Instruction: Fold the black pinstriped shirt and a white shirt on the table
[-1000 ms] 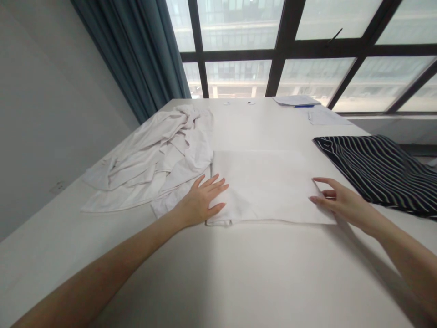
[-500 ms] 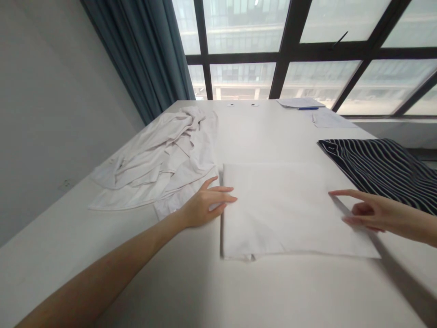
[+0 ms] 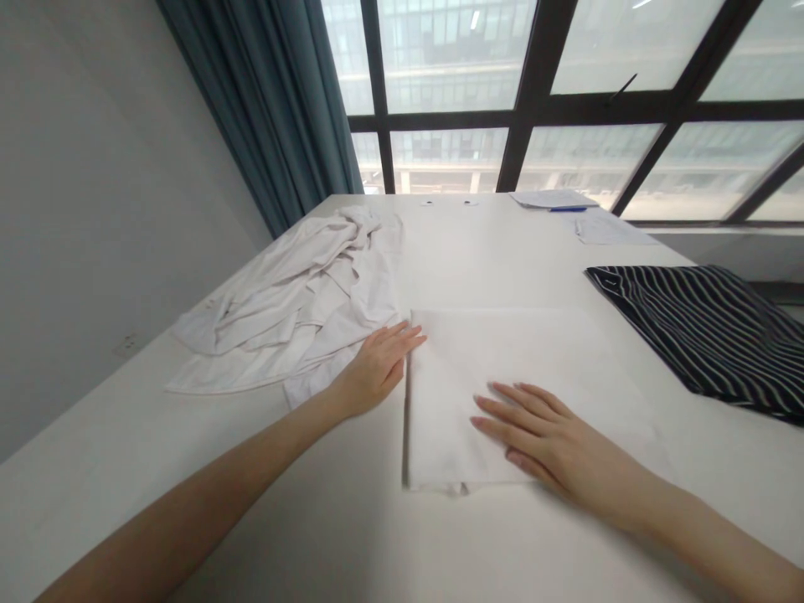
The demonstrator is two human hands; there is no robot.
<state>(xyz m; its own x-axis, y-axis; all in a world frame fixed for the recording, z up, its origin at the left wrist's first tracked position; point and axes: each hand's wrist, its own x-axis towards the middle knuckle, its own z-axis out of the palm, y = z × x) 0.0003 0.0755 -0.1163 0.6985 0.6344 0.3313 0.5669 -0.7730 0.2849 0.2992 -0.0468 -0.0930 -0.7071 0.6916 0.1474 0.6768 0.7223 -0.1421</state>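
Note:
A folded white cloth (image 3: 540,360) lies flat as a rectangle in the middle of the white table (image 3: 352,536). My left hand (image 3: 377,368) rests at the cloth's left edge, fingers stretched out and close together, touching the fold. Flat on top of the cloth's near part lies my right hand (image 3: 546,435), its fingers spread and pointing left. Neither hand holds anything.
A crumpled pile of white garments (image 3: 295,293) lies left of the folded cloth. A dark striped garment (image 3: 703,327) lies at the right. Papers and a blue pen (image 3: 559,201) sit at the far edge by the window. A teal curtain (image 3: 270,109) hangs at the back left.
My right hand has moved from the cloth's right edge leftwards onto its top, now lying flat. The left hand has stayed at the left edge.

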